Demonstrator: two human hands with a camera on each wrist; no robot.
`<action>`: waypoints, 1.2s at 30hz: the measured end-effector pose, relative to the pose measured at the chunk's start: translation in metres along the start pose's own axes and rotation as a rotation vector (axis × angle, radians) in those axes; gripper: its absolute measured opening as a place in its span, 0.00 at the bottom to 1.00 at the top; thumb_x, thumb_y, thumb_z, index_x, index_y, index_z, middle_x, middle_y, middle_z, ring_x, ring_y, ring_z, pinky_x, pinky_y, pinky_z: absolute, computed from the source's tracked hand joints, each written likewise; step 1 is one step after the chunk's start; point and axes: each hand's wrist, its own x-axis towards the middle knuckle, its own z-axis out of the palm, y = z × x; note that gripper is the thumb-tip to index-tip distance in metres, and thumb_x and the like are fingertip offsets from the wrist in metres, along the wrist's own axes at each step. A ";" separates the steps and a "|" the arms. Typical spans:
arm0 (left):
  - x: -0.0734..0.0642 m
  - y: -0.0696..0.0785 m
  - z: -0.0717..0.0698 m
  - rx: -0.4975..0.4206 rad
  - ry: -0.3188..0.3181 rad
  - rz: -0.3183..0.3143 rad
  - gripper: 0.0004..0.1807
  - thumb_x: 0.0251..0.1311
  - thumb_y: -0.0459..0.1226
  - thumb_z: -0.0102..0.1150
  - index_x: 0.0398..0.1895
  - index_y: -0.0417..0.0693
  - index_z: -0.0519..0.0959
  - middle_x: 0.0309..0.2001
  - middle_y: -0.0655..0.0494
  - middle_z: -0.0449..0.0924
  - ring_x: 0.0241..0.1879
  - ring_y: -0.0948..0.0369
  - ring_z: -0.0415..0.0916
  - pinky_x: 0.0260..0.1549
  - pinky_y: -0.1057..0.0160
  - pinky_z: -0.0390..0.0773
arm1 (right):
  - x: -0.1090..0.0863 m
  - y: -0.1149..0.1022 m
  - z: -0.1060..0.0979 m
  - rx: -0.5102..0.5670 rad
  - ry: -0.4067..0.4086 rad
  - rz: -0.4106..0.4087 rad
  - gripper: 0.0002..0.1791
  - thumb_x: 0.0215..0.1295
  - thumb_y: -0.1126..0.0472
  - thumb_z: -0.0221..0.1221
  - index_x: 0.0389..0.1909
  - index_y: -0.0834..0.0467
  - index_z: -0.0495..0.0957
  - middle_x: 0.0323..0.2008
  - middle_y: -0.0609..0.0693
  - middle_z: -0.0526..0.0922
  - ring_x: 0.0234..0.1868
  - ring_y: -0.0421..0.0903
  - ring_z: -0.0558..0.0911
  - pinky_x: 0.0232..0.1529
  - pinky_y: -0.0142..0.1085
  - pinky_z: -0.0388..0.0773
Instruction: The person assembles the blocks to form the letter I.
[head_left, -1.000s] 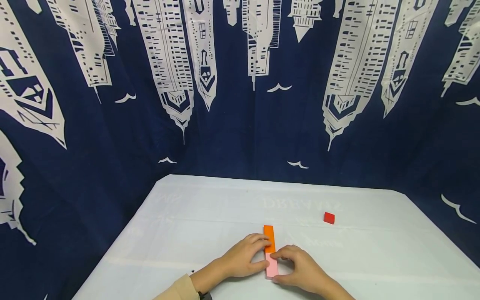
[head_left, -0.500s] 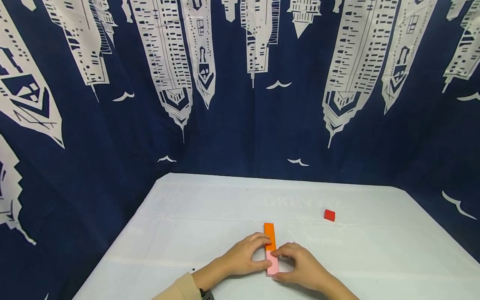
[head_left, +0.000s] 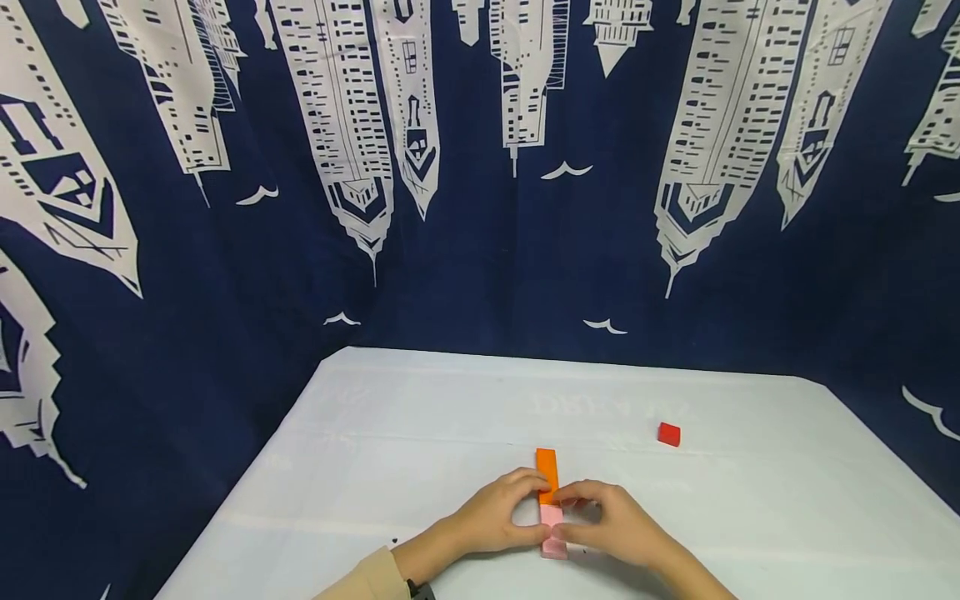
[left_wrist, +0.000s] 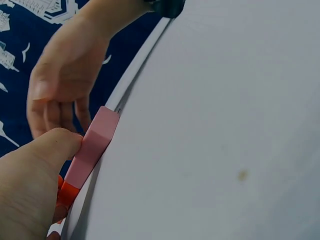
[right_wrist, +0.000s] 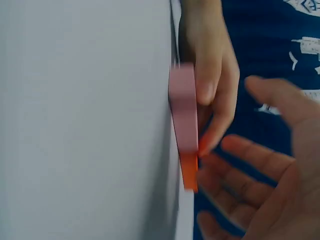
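Note:
An orange block [head_left: 547, 468] and a pink block [head_left: 553, 546] lie end to end in one line on the white table, the orange one farther away. From their left side, my left hand [head_left: 501, 515] holds the pair, with the thumb on the pink block and a fingertip on the orange one. My right hand [head_left: 618, 523] is curved along their right side, close to where they meet. In the right wrist view, that right hand [right_wrist: 265, 185] has its fingers spread and thumb apart, with nothing between them.
A small red block [head_left: 669, 434] sits farther back to the right on the white table [head_left: 420, 417]. Behind the table hangs a dark blue cloth [head_left: 465, 275] printed with white buildings and birds. A small dark speck [head_left: 394, 541] lies near the left forearm.
My right hand's thumb and fingertips have moved away from me along the blocks, off the pink block's near end. The left hand and both blocks keep their arrangement. The head view has shifted slightly.

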 end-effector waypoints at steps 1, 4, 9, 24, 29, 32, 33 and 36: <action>0.001 0.000 0.000 -0.001 -0.001 0.004 0.29 0.62 0.53 0.60 0.62 0.48 0.73 0.63 0.56 0.71 0.62 0.62 0.68 0.61 0.59 0.69 | 0.002 -0.001 -0.005 0.025 0.007 0.026 0.22 0.57 0.49 0.69 0.48 0.56 0.82 0.43 0.44 0.83 0.43 0.45 0.79 0.47 0.43 0.77; 0.003 0.002 0.001 0.002 -0.002 -0.001 0.29 0.62 0.53 0.60 0.61 0.48 0.73 0.63 0.57 0.71 0.62 0.63 0.68 0.61 0.60 0.69 | 0.010 0.001 -0.020 0.028 0.048 0.088 0.21 0.58 0.51 0.68 0.48 0.58 0.82 0.43 0.48 0.83 0.42 0.46 0.79 0.44 0.46 0.74; 0.004 0.003 0.000 0.013 -0.015 -0.026 0.29 0.62 0.53 0.60 0.61 0.49 0.73 0.63 0.57 0.71 0.62 0.63 0.68 0.61 0.61 0.68 | 0.021 0.012 -0.043 -0.009 0.134 0.171 0.21 0.59 0.51 0.67 0.48 0.61 0.82 0.43 0.50 0.85 0.41 0.45 0.80 0.43 0.43 0.75; 0.002 0.001 0.000 0.007 -0.020 -0.040 0.29 0.61 0.54 0.60 0.62 0.50 0.73 0.63 0.58 0.70 0.63 0.63 0.67 0.62 0.62 0.68 | 0.026 0.049 -0.092 -0.041 0.239 0.317 0.27 0.67 0.47 0.60 0.54 0.66 0.78 0.47 0.57 0.83 0.49 0.55 0.80 0.46 0.49 0.78; 0.001 0.000 -0.001 0.002 -0.021 -0.047 0.29 0.61 0.54 0.60 0.62 0.51 0.73 0.64 0.58 0.70 0.63 0.63 0.67 0.62 0.61 0.67 | 0.025 0.060 -0.100 -0.037 0.240 0.353 0.29 0.67 0.46 0.59 0.55 0.67 0.76 0.49 0.60 0.82 0.51 0.58 0.79 0.47 0.51 0.78; 0.000 0.000 -0.001 -0.002 -0.021 -0.051 0.29 0.61 0.54 0.60 0.62 0.51 0.73 0.64 0.58 0.70 0.63 0.63 0.66 0.62 0.61 0.67 | 0.024 0.066 -0.104 -0.043 0.250 0.376 0.30 0.67 0.45 0.59 0.56 0.68 0.76 0.49 0.61 0.82 0.50 0.57 0.80 0.45 0.46 0.79; 0.000 0.000 -0.001 -0.003 -0.021 -0.052 0.29 0.61 0.54 0.60 0.62 0.51 0.73 0.64 0.58 0.70 0.64 0.63 0.66 0.62 0.61 0.67 | 0.024 0.068 -0.106 -0.051 0.253 0.381 0.30 0.67 0.45 0.58 0.55 0.68 0.76 0.49 0.62 0.82 0.48 0.57 0.80 0.43 0.44 0.79; 0.000 0.000 -0.001 -0.004 -0.020 -0.051 0.29 0.61 0.54 0.60 0.62 0.51 0.73 0.64 0.58 0.70 0.64 0.63 0.66 0.62 0.61 0.67 | 0.023 0.074 -0.110 -0.072 0.270 0.407 0.30 0.68 0.45 0.58 0.55 0.69 0.76 0.48 0.62 0.82 0.47 0.56 0.81 0.41 0.42 0.79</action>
